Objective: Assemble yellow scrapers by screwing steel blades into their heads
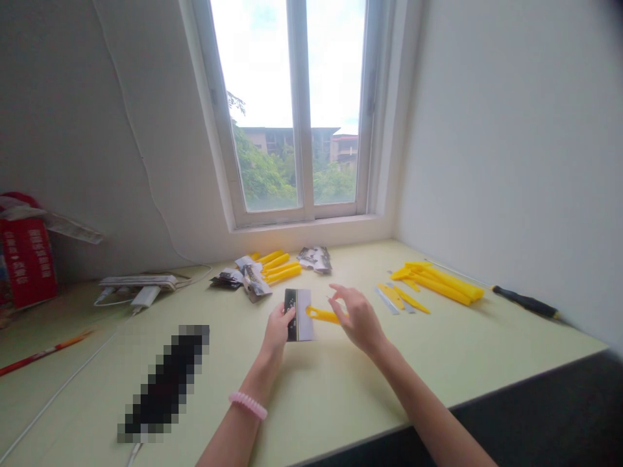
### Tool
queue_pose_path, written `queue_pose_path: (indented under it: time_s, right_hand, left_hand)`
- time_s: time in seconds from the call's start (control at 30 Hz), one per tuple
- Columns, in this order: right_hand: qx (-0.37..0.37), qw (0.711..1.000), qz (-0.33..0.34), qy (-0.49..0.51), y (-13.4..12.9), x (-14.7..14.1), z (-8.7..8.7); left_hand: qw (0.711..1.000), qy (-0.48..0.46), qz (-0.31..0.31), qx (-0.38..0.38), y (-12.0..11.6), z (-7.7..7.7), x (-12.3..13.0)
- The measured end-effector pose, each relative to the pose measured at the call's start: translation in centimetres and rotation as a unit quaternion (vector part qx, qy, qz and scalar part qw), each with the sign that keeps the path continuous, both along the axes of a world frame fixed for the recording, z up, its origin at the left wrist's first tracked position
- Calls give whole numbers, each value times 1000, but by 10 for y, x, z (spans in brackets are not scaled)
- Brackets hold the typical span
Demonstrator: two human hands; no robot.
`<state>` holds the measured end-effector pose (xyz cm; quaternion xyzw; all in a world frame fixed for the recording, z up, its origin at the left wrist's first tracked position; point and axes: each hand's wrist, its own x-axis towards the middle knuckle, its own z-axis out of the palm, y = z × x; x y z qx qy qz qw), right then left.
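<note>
My left hand (279,329) is closed on the edge of a flat black-and-white packaging card (304,314), thumb across its black side. A yellow plastic handle (324,316) with a hole at its end overlaps the card's pale side. The other end of the handle runs into my right hand (359,316), whose fingers are curled around it. Thumb and forefinger bend towards each other above the handle; whether something small is between them cannot be made out. Right of this hand lie flat yellow pieces (403,298) with grey blades (388,299).
Yellow handles (280,263) with card packets (256,282) lie at the back, beside a crumpled packet (315,259). More yellow handles (442,283) and a black-handled screwdriver (525,302) are on the right. A power strip (141,283) and a blurred black object (165,383) lie left.
</note>
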<state>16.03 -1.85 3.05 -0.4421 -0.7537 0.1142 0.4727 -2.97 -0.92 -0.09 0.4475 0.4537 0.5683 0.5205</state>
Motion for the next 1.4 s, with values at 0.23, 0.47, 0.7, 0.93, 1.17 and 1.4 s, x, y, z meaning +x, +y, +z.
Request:
queue_pose_path:
  time_s: [0.23, 0.47, 0.7, 0.93, 1.17, 1.4]
  right_hand:
    - [122, 990, -17, -64, -3, 44, -6]
    - [46, 997, -36, -58, 12, 66, -28]
    - [2, 985, -132, -109, 24, 111, -30]
    - [-33, 893, -384, -231, 59, 206, -45]
    - [-21, 817, -501, -285, 75, 262, -40]
    - [-99, 799, -520, -286, 77, 270, -31]
  left_hand:
    - [910, 225, 345, 55, 37, 7, -49]
    - [882, 380, 278, -11, 68, 3, -80]
    - [770, 616, 163, 34, 79, -20, -92]
    - [671, 710, 211, 30, 92, -28, -92]
    - [651, 703, 263, 110, 88, -27, -85]
    - [638, 691, 298, 161, 76, -16, -71]
